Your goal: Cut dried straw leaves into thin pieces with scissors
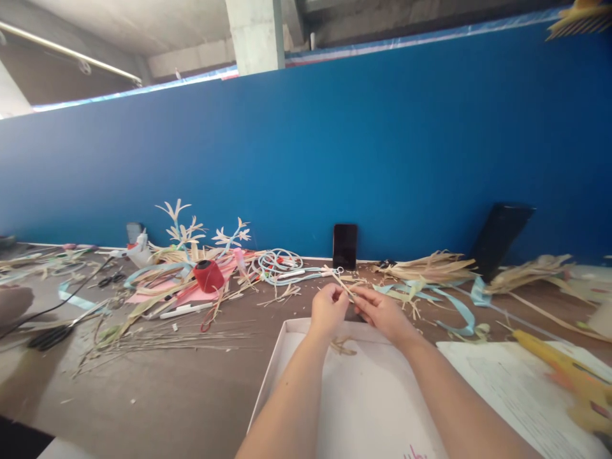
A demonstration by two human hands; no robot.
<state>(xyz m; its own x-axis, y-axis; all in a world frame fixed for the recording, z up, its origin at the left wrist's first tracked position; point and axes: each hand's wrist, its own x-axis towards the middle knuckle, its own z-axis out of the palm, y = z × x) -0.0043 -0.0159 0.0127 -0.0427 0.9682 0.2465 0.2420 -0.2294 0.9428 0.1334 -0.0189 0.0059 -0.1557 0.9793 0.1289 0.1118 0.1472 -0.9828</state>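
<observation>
Above the far end of a shallow white box lid [282, 357], my left hand [329, 311] and my right hand [381, 312] meet with fingertips pinched. Between them is a thin pale straw-like strip [340, 279], its free end pointing up and away. Both hands are closed on it, though the fingers hide its lower part. A small curled tan husk scrap [344, 347] lies inside the lid, below my wrists.
A phone [345, 246] leans on the blue partition [306, 159]. Left are husk flowers [184, 229], a red thread spool [209, 276], scissors [52, 335] and another person's hand [14, 304]. Right are dried husks [430, 266], blue ribbon [459, 312] and a yellow glue gun [564, 366] on paper.
</observation>
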